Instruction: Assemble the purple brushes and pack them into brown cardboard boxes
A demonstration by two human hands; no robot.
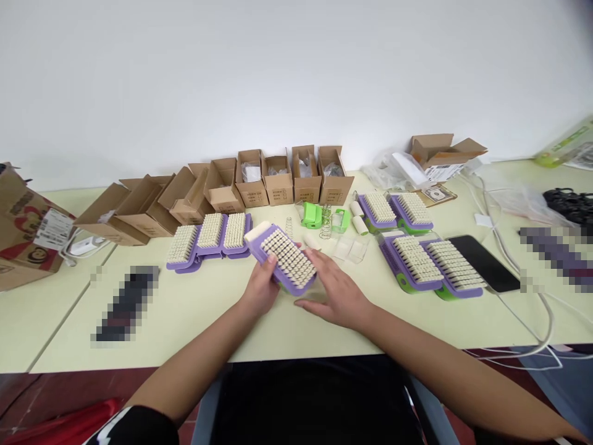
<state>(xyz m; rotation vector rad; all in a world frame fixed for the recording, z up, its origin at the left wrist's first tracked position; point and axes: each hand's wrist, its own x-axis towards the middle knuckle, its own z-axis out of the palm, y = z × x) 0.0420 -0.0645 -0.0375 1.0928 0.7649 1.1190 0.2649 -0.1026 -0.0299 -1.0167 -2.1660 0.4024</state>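
My left hand is closed round a purple brush with rows of cream bristles facing up, tilted above the table. My right hand is at the brush's right end, thumb spread away from the fingers. Its fingertips are near or touching the brush edge; I cannot tell which. Just beyond lie a bright green plastic part, metal springs, a green-and-clear piece and clear plastic covers. Purple bristle heads lie to the left. Several purple-and-green brushes lie to the right.
A row of open cardboard boxes stands along the wall. A larger carton is at far left. White rollers, a black phone, white cables and plastic bags occupy the right side. The table's front edge runs below my hands.
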